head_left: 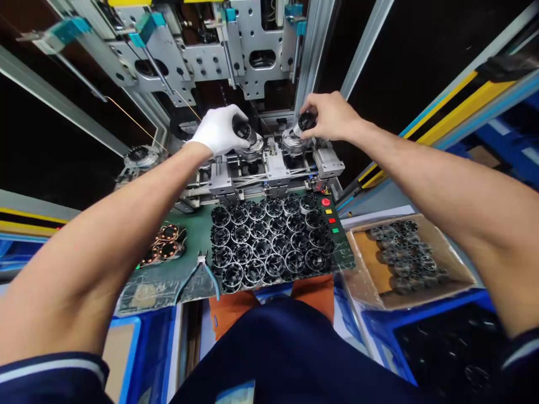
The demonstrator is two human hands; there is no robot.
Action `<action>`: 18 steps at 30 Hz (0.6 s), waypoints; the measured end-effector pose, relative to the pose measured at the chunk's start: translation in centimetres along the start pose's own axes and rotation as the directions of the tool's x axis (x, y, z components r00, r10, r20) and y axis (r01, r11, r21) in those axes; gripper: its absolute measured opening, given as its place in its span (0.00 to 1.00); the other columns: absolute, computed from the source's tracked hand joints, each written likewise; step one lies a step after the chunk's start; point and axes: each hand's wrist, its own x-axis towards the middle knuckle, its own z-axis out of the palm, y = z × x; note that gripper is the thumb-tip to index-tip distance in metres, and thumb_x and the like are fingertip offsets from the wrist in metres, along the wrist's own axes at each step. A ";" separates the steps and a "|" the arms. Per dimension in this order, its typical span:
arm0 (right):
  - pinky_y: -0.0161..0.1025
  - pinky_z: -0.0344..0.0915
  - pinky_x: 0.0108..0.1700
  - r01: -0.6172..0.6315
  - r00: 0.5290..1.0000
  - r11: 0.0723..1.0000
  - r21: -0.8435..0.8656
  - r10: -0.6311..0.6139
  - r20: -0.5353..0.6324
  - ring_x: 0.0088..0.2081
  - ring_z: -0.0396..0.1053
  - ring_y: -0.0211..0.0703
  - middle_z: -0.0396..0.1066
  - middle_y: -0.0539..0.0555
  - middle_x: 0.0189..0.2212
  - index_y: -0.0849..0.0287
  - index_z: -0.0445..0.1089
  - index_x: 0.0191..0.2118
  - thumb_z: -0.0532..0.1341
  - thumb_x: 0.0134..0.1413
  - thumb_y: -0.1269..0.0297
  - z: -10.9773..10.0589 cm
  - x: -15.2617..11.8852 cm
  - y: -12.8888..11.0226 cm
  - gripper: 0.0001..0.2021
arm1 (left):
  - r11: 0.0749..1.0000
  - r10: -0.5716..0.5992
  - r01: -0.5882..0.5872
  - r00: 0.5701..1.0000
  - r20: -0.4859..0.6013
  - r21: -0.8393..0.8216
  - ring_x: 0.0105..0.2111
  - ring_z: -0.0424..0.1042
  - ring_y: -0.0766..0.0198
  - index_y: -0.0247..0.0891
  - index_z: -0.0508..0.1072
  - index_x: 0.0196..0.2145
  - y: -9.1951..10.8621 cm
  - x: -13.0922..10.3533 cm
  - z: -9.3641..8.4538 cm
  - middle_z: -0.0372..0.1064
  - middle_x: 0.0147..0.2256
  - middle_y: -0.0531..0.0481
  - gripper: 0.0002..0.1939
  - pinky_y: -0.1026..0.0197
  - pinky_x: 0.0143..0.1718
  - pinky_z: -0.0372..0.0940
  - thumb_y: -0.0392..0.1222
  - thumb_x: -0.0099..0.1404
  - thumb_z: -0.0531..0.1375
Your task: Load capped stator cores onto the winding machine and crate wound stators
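Observation:
My left hand (221, 130), in a white glove, is closed around a black and silver motor stator core (243, 130), tilted over a round metal holder (253, 150) of the winding machine. Bare, my right hand (330, 116) grips a second stator core (306, 121) at the holder (293, 143) to the right; whether that core is seated cannot be made out. Several unwound stator cores (261, 229) stand in rows on the green work board (196, 210) below. Copper-wound stators (168, 240) sit at the board's left, partly behind my left forearm.
Blue-handled cutters (200, 275) lie on the board's front. Red, yellow and green buttons (328, 211) line its right edge. A cardboard box (370, 266) with more cores stands at right. Wire guide arms (156, 70) hang above, with copper wire (130, 119) running down.

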 end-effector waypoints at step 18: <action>0.23 0.67 0.37 0.112 0.934 0.984 -0.137 -0.057 0.353 0.26 0.63 0.26 0.72 0.27 0.20 0.58 0.87 0.44 0.91 0.23 0.61 -1.2 7.0 0.0 0.34 | 0.986 -0.139 0.098 0.935 0.327 0.138 0.58 0.69 0.55 0.47 0.86 0.49 -1.0 7.0 -1.8 0.85 0.44 0.64 0.43 0.33 0.80 0.53 0.69 0.39 0.87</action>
